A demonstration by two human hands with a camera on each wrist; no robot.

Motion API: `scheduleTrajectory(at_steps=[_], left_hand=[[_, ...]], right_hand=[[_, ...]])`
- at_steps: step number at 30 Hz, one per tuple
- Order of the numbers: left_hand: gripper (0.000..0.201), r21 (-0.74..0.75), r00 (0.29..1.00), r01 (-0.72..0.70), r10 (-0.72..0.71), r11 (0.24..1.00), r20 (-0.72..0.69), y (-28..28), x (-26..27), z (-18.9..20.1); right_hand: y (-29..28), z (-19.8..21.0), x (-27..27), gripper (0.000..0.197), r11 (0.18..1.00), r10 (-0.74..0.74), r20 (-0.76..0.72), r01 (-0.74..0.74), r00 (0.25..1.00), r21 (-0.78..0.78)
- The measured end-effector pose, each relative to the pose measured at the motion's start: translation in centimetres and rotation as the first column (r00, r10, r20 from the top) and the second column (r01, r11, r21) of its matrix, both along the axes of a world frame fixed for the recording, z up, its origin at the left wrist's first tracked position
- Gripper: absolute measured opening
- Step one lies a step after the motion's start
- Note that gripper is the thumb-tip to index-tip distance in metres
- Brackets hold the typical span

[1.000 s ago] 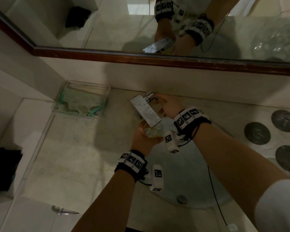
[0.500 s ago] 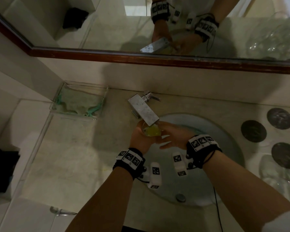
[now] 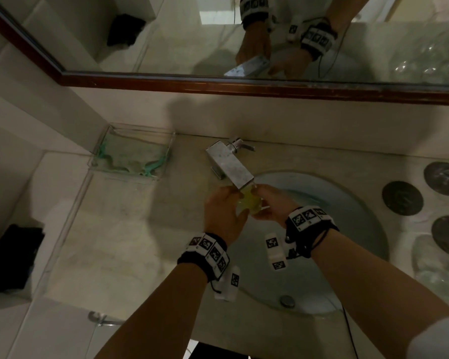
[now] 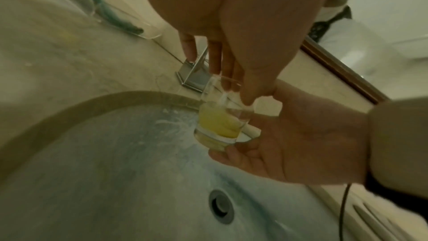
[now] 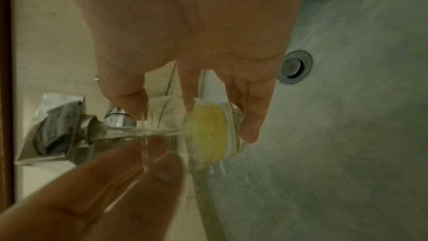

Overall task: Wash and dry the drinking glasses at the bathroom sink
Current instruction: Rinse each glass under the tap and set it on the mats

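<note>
A small clear drinking glass [image 3: 248, 203] [image 4: 220, 124] [image 5: 208, 131] with yellow liquid in its bottom sits under the square chrome tap [image 3: 231, 167]. A thin stream of water [image 5: 143, 131] runs from the spout into it. My left hand [image 3: 223, 213] [image 4: 238, 92] grips the glass near its rim, thumb in front and fingers behind. My right hand [image 3: 272, 203] [image 4: 289, 135] [image 5: 190, 113] cups its base from the right, fingers curled round it. Drops fall from the glass into the basin [image 3: 335, 229].
The drain [image 3: 287, 301] lies at the near side of the basin. A glass tray [image 3: 132, 130] holding a greenish cloth stands left of the tap. Dark round coasters [image 3: 402, 198] and clear glasses [image 3: 436, 263] are on the counter at right. A black object [image 3: 11, 255] lies far left.
My right hand left the tap lever and came down to the glass, closing round its base. The glass stays under the spout in my left hand.
</note>
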State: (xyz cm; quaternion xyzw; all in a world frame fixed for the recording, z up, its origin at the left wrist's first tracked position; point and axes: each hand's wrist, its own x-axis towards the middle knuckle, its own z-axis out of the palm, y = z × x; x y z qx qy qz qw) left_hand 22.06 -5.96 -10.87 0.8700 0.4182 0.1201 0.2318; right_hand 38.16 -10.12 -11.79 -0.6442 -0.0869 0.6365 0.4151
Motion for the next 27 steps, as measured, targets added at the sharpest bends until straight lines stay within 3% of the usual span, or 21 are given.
scheduleTrajectory(at_steps=[4,6,8,10,14,20,23,25,27], left_hand=[[0.043,-0.094,0.947,0.18,-0.199,0.979,-0.253,0.1,0.3,0.4],[0.046,-0.117,0.874,0.221,-0.25,0.968,-0.416,0.6,0.8,0.5],[0.045,-0.144,0.831,0.238,-0.278,0.961,-0.483,1.1,1.5,0.8],[0.045,-0.182,0.813,0.242,-0.302,0.953,-0.498,1.5,2.3,1.0],[0.038,-0.238,0.843,0.268,-0.347,0.934,-0.412,2.1,3.0,1.3],[0.031,-0.427,0.859,0.314,-0.445,0.848,-0.251,3.0,2.3,1.3],[0.038,-0.34,0.829,0.333,-0.445,0.88,-0.339,2.8,2.2,1.7],[0.039,-0.168,0.762,0.398,-0.426,0.902,-0.487,2.4,2.5,2.3],[0.032,-0.038,0.755,0.431,-0.384,0.901,-0.531,1.7,2.8,2.6]], right_hand=[[-0.2,0.7,-0.5,0.017,1.0,0.023,0.011,-0.023,1.0,-0.005],[-0.3,0.9,-0.8,0.024,0.999,0.05,0.052,-0.05,0.997,-0.008],[-0.4,0.8,-1.0,0.032,0.998,0.062,0.084,-0.062,0.995,-0.005],[-0.3,0.7,-1.0,0.035,0.999,0.035,0.095,-0.034,0.995,-0.011],[-0.1,0.6,-0.7,0.036,1.0,0.012,0.109,-0.012,0.994,0.002],[-0.4,0.9,-0.6,0.01,0.999,0.015,0.142,-0.019,0.99,0.027],[-0.9,1.1,-0.6,0.017,0.999,0.015,0.15,-0.02,0.989,0.032],[-1.3,1.0,-0.7,0.027,0.999,0.022,0.148,-0.027,0.989,0.037],[-1.5,1.0,-0.8,0.036,0.998,0.022,0.142,-0.029,0.99,0.05]])
